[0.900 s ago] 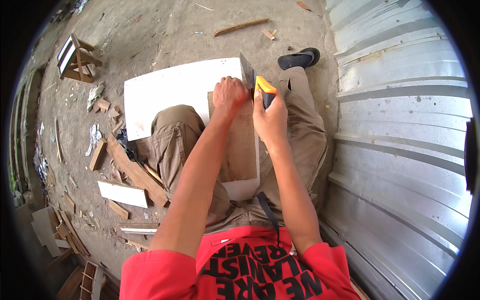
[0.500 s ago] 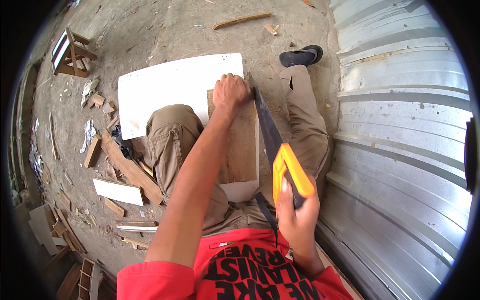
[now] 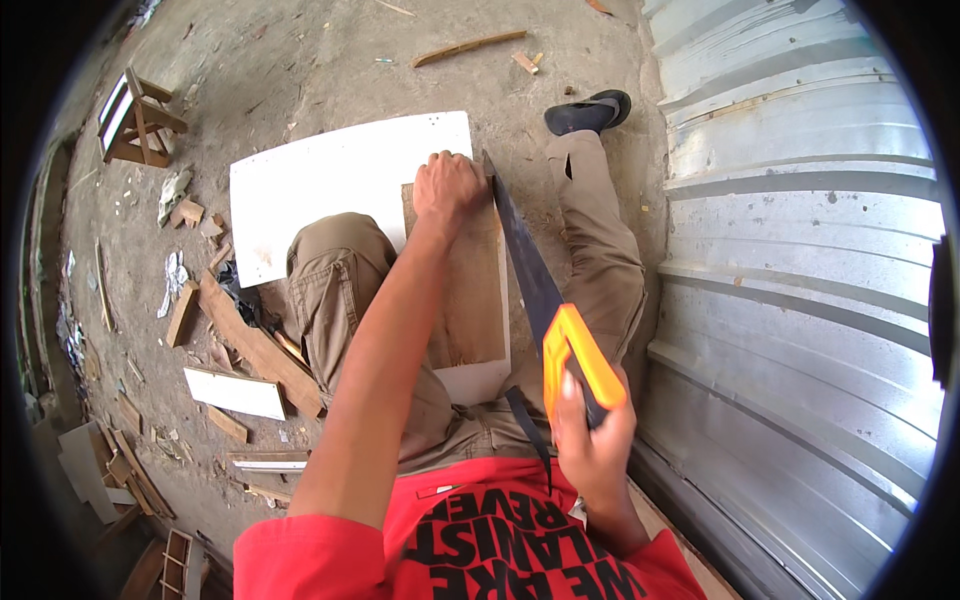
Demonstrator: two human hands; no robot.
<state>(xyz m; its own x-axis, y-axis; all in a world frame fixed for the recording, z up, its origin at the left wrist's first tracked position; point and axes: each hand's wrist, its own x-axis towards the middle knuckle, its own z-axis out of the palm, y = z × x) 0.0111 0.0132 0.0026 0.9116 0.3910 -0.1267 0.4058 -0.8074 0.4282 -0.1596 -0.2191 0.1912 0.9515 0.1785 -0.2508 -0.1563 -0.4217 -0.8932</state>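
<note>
A brown wooden board [image 3: 468,290] lies on a large white panel [image 3: 345,165] between my legs. My left hand [image 3: 449,188] is closed over the board's far end, its fingers curled at the edge. In my right hand [image 3: 596,425] is a hand saw [image 3: 528,255] with a dark blade and an orange and black handle. The blade slants away from me along the right side of the board, its tip just right of my left knuckles. Whether the teeth touch the wood I cannot tell.
Wood offcuts [image 3: 250,335] and a white-faced strip [image 3: 235,392] litter the floor at left. A small wooden stool [image 3: 138,118] stands at the far left. Corrugated metal sheeting [image 3: 800,260] runs along the right. A long wood strip [image 3: 470,47] lies ahead.
The saw has come back slightly toward me in my right hand. My left hand keeps its place on the board. The whole view has shifted a little.
</note>
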